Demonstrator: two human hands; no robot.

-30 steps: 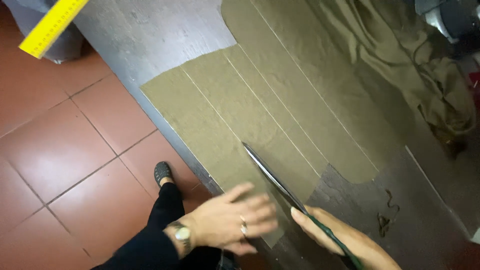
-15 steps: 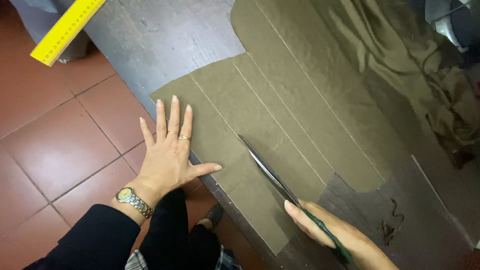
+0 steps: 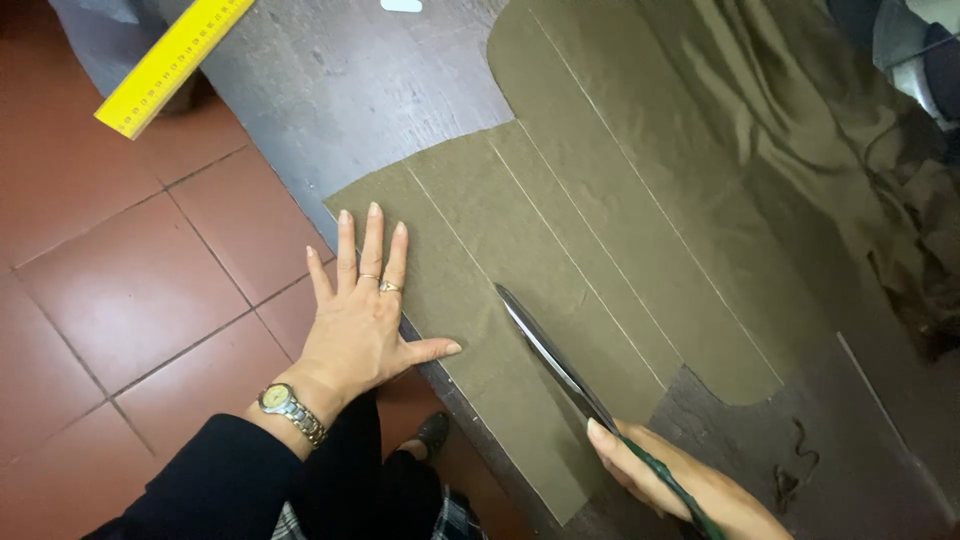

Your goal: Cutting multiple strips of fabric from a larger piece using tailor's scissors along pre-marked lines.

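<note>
A flat piece of olive-green woven cloth (image 3: 560, 300), matte and marked with straight pale lines, lies across the dark wood-grain table (image 3: 350, 90), its near corner reaching the table's edge. The left hand (image 3: 365, 310) presses flat on that corner, fingers spread wide, while the right hand (image 3: 680, 480) is closed around the handle of long steel scissors (image 3: 555, 355) whose slim blades lie on the cloth. Beyond, more olive fabric (image 3: 800, 130) lies rumpled in folds, a yellow ruler (image 3: 175, 60) juts over the table's edge, and red-brown floor tiles (image 3: 130, 290) show below.
</note>
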